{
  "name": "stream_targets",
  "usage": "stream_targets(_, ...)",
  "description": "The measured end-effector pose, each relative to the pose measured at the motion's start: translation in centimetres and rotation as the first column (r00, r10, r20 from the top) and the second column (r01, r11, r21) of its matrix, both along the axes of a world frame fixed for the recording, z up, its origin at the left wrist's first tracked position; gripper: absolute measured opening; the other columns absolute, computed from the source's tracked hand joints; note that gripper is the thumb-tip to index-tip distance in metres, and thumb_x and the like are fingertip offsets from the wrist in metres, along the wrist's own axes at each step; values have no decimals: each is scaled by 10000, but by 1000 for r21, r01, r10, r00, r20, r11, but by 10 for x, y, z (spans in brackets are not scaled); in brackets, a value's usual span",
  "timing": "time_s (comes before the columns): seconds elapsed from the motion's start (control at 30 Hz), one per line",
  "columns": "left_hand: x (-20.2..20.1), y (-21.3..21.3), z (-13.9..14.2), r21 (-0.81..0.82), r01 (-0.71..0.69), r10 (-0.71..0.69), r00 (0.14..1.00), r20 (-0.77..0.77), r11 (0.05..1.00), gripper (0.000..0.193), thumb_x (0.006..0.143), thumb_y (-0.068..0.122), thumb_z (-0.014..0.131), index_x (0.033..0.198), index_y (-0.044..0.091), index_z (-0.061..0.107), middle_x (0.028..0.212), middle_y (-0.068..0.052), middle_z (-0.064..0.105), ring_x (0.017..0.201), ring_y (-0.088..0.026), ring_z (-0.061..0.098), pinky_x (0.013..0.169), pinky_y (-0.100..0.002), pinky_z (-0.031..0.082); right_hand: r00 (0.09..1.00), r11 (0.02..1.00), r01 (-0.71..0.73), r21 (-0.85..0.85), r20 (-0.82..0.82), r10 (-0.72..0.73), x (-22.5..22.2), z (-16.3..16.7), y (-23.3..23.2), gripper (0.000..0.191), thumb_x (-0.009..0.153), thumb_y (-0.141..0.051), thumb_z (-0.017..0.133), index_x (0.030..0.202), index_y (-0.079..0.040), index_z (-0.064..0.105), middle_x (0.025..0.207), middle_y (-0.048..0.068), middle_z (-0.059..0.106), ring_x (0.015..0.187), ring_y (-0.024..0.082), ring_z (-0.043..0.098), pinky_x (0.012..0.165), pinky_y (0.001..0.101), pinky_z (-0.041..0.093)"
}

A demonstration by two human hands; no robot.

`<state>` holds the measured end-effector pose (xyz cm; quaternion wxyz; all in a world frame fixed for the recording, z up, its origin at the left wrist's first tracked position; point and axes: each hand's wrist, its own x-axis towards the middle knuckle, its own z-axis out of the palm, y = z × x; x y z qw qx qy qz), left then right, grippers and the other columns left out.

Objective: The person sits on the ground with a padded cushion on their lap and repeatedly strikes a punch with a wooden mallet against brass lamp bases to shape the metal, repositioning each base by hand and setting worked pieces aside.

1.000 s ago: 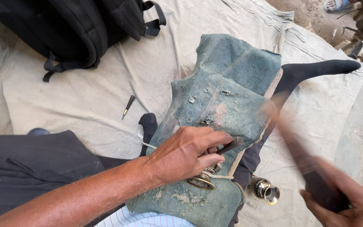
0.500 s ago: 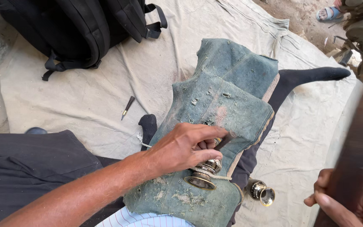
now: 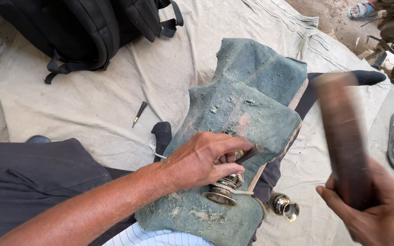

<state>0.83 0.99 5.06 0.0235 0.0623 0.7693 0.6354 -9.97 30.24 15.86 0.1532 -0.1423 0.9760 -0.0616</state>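
The left hand (image 3: 204, 159) pins a small round brass fitting (image 3: 222, 190) against the worn blue-green cloth pad (image 3: 242, 109) over the lap, steadying a dark punch (image 3: 249, 152) on it. The right hand (image 3: 379, 214) grips a blurred, probably wooden, dark mallet (image 3: 343, 136) raised above.

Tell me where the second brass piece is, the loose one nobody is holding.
In the head view the loose brass piece lies low and right of centre on the pale sheet, beside the green cloth edge, between the left hand and right hand.
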Motion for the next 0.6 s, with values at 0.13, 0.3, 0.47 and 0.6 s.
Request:
stream_targets(0.13, 7, 2, 1, -11, -63, 63, 997, -47, 998, 394, 846, 200, 812, 1183, 38, 691, 882, -80, 720, 744, -165, 711, 671, -325, 592, 979, 973, -201, -111, 23, 204, -8, 3, -6, 778, 618, -21, 855, 1367, -101, 659, 1151, 127, 785, 1009, 209, 764, 917, 340, 594)
stream_targets(0.3, 21, 7, -8, 2, -166, 164, 975, -151, 986, 309, 887, 201, 820, 1107, 25, 693, 875, -68, 697, 750, -147, 700, 659, -308, 580, 983, 983, -181, -21, 29, 181, -4, 9, -7, 760, 667, -44, 868, 1397, -129, 673, 1100, 110, 788, 918, 182, 765, 859, 323, 615)
stream_targets(0.47, 27, 12, -20, 53, -190, 195, 974, -117, 980, 259, 911, 214, 812, 1083, 54, 703, 882, -40, 706, 767, -100, 698, 659, -251, 624, 930, 902, -366, -229, -62, 361, -5, 22, -17, 684, 663, 5, 791, 1330, -62, 654, 1067, 120, 775, 951, 184, 768, 813, 319, 594)
stream_targets(0.6, 21, 9, -25, 121, -228, 215, 970, 111, 966, 329, 865, 217, 823, 1105, 21, 712, 810, -66, 719, 704, -122, 661, 592, -281, 573, 980, 931, -194, 310, 19, 198, -7, 23, -27, 754, 760, -106, 892, 1446, -240, 610, 1046, 41, 778, 868, 109, 778, 803, 266, 623)
